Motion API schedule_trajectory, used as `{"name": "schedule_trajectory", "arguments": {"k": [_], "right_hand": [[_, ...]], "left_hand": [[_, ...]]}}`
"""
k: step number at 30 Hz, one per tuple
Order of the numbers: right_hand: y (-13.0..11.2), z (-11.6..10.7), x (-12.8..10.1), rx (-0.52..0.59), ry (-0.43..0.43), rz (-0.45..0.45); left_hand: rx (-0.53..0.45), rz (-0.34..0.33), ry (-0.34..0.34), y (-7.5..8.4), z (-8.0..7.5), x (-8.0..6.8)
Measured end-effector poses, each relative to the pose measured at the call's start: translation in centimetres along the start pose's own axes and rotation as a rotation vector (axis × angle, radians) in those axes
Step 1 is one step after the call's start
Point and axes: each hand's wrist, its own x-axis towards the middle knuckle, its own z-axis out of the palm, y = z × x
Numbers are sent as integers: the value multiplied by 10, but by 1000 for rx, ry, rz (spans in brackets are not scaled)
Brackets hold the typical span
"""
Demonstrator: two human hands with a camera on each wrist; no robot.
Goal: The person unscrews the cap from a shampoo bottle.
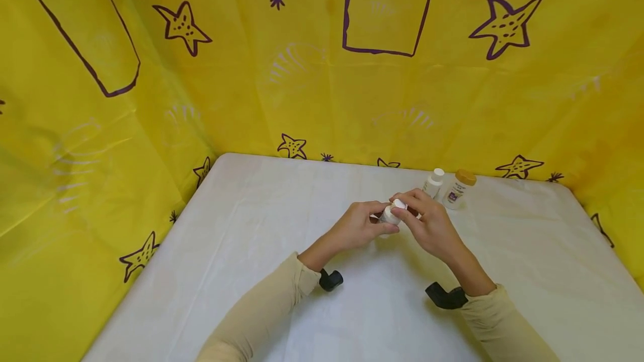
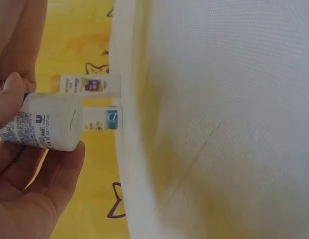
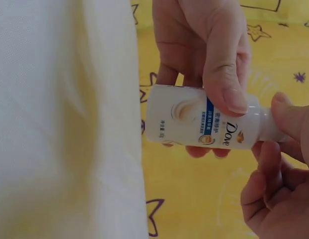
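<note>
I count three bottles; one small white plastic Dove bottle (image 1: 391, 214) sits above the white cloth-covered table (image 1: 251, 250), held between both hands; my left hand (image 1: 358, 228) wraps its body, thumb across the label; my right hand (image 1: 427, 223) pinches its cap end with curled fingers; just beyond the right hand stand a white-capped small bottle (image 1: 433, 182) and a tan-capped small bottle (image 1: 459, 187), side by side, near the far table edge; open tabletop lies left of the left hand and nearer to me.
</note>
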Motion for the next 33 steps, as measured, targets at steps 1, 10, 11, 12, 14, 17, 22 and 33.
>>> {"name": "schedule_trajectory", "arguments": {"k": [1, 10, 11, 12, 14, 17, 22, 33], "right_hand": [[0, -1, 0, -3, -9, 1], [-3, -5, -3, 11, -77, 49], [-3, -6, -3, 4, -79, 54], [-3, -6, -3, -3, -77, 59], [-3, -7, -3, -15, -53, 59], [-2, -5, -4, -18, 9, 73], [-1, 1, -5, 11, 87, 115], [-3, 8, -3, 12, 75, 86]], "left_hand": [[0, 2, 1, 1, 0, 0], [37, -35, 2, 0, 1, -1], [48, -36, 4, 0, 1, -2], [57, -36, 6, 0, 2, -2], [76, -32, 20, 0, 3, -3], [102, -24, 40, 0, 4, -4], [103, -10, 59, -2, 5, -6], [87, 7, 94, -4, 5, -12]]}}
